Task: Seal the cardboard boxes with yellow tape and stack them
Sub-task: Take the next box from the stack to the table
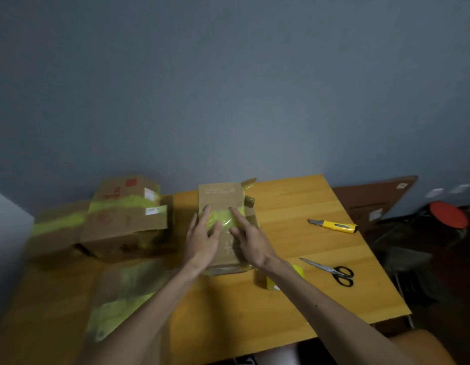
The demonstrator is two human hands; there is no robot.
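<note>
At the middle of the tabletop (294, 306) sits a small cardboard box (219, 193) with a strip of yellow tape (220, 219) across its lid. Both hands lie flat on it. The left hand (202, 239) covers the near-left part of the lid, its fingers (205, 214) straight and slightly spread, tips on the tape. The right hand (251, 242) rests just beside it, also with straight fingers reaching the tape. Neither hand grips anything. A flap stands up at the box's far right corner.

Left of it sit other taped boxes (123, 225), blurred, a smaller one on top of a larger. A tape roll (263, 279) stands near the box, partly hidden behind the right forearm. Scissors (331, 271) and a yellow utility knife (334, 225) lie farther right, well apart.
</note>
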